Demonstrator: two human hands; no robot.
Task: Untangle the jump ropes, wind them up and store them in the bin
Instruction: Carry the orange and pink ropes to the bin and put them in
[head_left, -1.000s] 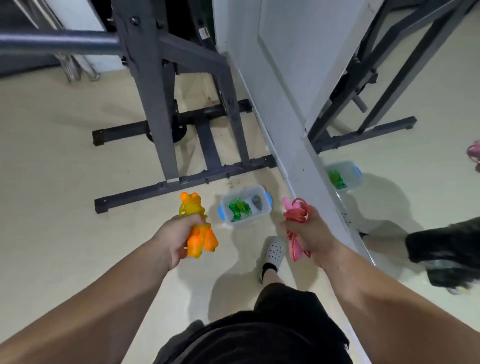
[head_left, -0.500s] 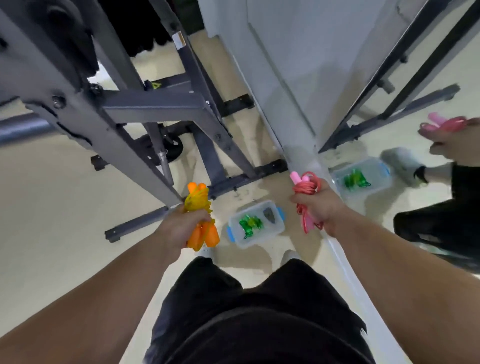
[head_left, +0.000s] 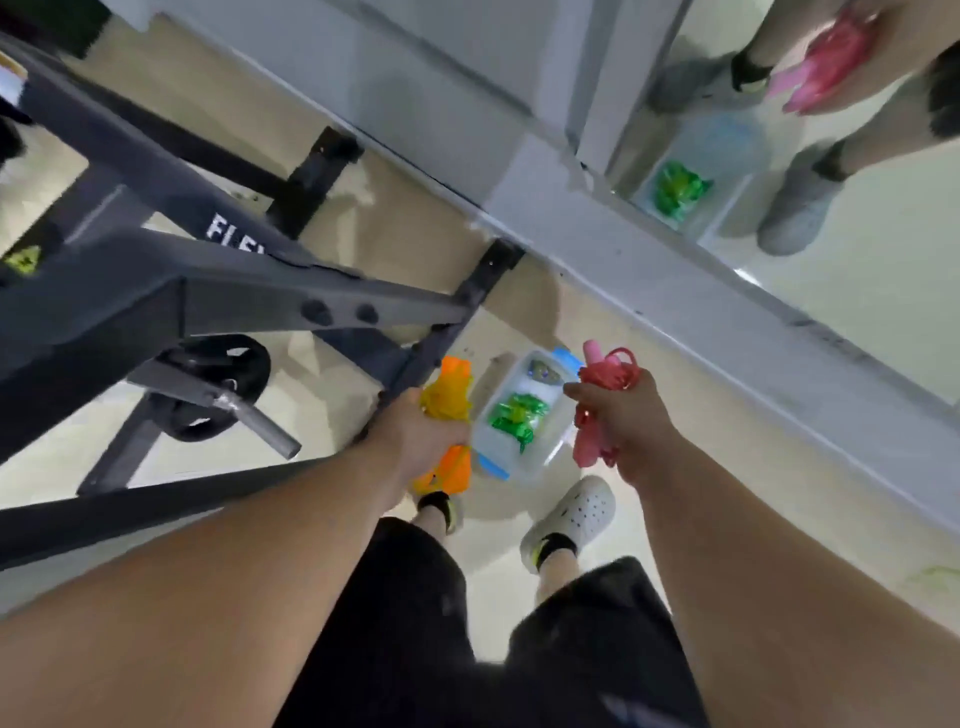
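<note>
The person stands over a clear bin (head_left: 543, 454) with 2 blue handles, which sits on the pale floor just ahead of the feet and between the 2 hands. A wound green rope (head_left: 518, 417) lies inside it, with a small grey item (head_left: 543, 372) at the far end; what that item is cannot be told.

The left hand (head_left: 415, 436) is curled tight around an orange rope (head_left: 451, 400), a bundle with yellow cord wrapped about orange handles that stick out above and below the fist. It hangs just left of the bin, above the floor.

The right hand (head_left: 626, 421) grips a pink rope (head_left: 602, 379), with red cord looped at the top and pink handles pointing down below the fingers. This bundle is just beside the bin's right edge, also held in the air.

Both ropes are outside the bin.

A white shoe (head_left: 579, 512) shows below the bin, and black shorts (head_left: 571, 649) fill the bottom of the view. To the left stands a dark grey rack (head_left: 234, 301), with a black weight plate (head_left: 208, 387) under it. A mirror (head_left: 857, 270) runs along the right, reflecting the bin, the green rope, 2 feet and a hand with the pink bundle.
</note>
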